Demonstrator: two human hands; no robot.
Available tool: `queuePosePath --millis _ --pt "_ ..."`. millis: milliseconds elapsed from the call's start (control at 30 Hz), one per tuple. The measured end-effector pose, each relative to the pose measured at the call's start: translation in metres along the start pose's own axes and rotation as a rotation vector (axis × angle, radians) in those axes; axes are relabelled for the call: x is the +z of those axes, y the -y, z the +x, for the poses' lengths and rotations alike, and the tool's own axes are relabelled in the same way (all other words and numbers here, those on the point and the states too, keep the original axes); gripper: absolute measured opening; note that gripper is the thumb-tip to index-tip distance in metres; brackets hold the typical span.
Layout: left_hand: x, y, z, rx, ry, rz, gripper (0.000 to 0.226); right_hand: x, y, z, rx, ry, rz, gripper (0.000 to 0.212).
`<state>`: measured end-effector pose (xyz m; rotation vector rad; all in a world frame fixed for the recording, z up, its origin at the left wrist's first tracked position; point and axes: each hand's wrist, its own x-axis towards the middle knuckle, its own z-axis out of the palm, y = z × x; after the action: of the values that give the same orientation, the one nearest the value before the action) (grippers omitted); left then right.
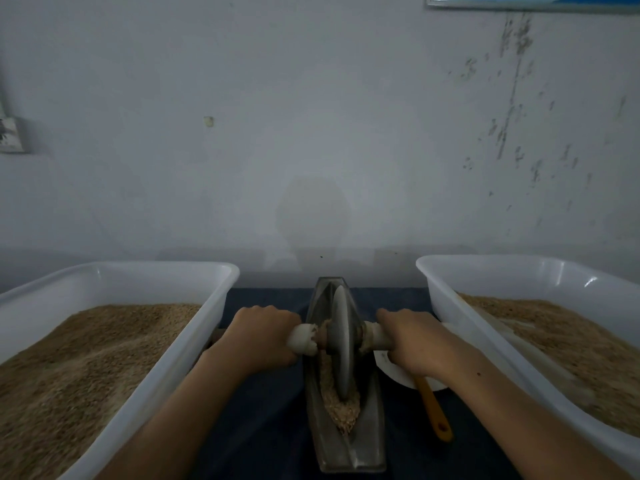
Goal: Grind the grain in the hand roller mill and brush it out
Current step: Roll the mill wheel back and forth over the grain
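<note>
Fingers of both hands curl round the axle handles: left hand [264,336] on the left handle, right hand [414,341] on the right. Between them the wheel [339,344] stands upright in the trough [372,427], with ground grain [341,407] at its near side. Just right lies a brush [433,410].

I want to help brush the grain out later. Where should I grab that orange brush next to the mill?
Probably by the free end of the orange handle, coming from the near side. That end points toward the person and lies bare on the dark cloth. The far end is tucked under the right hand over the white bowl, so you can't reach it there.
</note>
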<state>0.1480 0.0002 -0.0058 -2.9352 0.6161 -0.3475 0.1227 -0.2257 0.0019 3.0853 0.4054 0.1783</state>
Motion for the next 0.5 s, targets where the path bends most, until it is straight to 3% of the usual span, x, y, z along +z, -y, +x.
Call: queuePosePath --millis 100,233,367,500 --pt "0.008 0.000 0.002 -0.047 -0.113 -0.013 0.030 0.012 0.000 0.005 0.008 -0.188 -0.050 0.022" --pt "0.015 0.000 0.003 -0.075 -0.204 -0.039 0.030 0.022 -0.002 0.011 0.009 -0.286 -0.062 0.027" --pt "0.013 0.002 0.002 -0.071 -0.178 -0.034 0.028 0.018 -0.004 0.008 -0.010 -0.256 -0.047 0.020" --pt "0.006 0.004 0.001 -0.055 -0.052 0.012 0.029 0.007 -0.005 0.004 -0.040 -0.103 -0.004 0.018"
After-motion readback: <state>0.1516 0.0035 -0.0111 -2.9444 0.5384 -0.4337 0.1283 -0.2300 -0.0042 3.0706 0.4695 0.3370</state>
